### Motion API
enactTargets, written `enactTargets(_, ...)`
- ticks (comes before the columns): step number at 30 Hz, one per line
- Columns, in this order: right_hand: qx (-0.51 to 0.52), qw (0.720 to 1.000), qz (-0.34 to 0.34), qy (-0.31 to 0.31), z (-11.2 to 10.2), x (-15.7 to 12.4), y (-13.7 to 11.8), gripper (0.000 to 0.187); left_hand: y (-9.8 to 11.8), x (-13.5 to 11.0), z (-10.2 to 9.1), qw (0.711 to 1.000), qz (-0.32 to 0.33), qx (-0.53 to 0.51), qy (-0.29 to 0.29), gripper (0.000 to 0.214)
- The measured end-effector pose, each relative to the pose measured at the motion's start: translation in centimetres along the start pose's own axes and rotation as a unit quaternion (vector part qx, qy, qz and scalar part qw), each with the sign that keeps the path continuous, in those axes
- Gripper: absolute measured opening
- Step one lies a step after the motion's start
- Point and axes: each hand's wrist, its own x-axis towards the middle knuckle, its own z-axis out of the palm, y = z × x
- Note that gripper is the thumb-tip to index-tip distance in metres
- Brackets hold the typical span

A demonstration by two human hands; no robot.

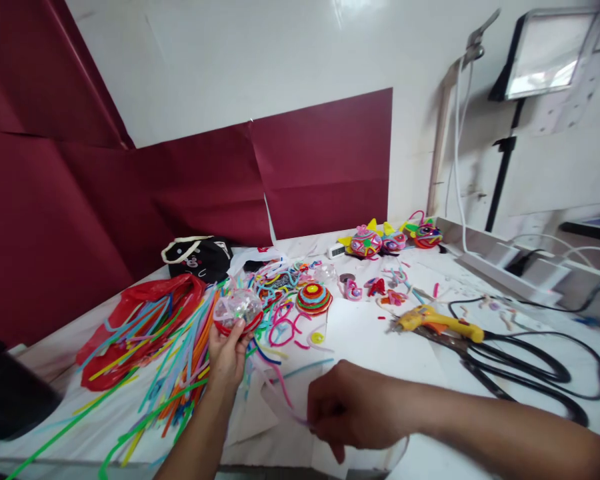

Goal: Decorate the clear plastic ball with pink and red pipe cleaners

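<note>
My left hand [227, 353] grips a clear plastic ball [239, 305] whose lower edge is ringed with red pipe cleaner. Closer to me, my right hand [353, 403] is closed in a pinch on a pale pink pipe cleaner [279, 403], blurred by motion, whose length runs up and left. Just right of the ball lies a half-dome coiled in striped pipe cleaners [314, 299] with a yellow centre. Between the hands are loose pink pipe-cleaner pieces [284, 327] and a small yellow disc [317, 337].
Bundled pipe cleaners [180, 360] and a red plastic bag [130, 327] cover the left side. A yellow glue gun [440, 323] and black-handled scissors [525, 377] lie at right. Finished fish-like ornaments [366, 241] stand at the back, near a power strip [527, 283].
</note>
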Motion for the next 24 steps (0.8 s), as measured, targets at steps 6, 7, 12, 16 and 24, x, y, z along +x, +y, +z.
enactTargets(6,0.153,0.987,-0.027,0.028,-4.6,-6.1,0.3,0.006,0.0,0.0,0.0,1.0,0.0,0.002,0.0,0.046)
enactTargets(7,0.165,0.984,-0.038,0.048,-5.3,-6.9,0.4,0.008,0.1,-0.1,0.1,1.0,-0.001,0.002,0.0,0.046)
enactTargets(12,0.218,0.957,-0.105,0.158,-7.8,-9.4,1.3,0.019,0.6,-0.3,0.6,1.0,-0.002,0.008,-0.006,0.049)
enactTargets(16,0.234,0.936,-0.148,0.219,-8.3,-8.8,1.8,0.018,1.2,-0.5,1.6,1.0,-0.004,0.015,-0.019,0.051)
enactTargets(24,0.15,0.922,-0.155,0.323,-8.8,-6.8,2.4,0.023,1.4,-2.9,6.8,0.995,-0.028,0.02,-0.098,0.048)
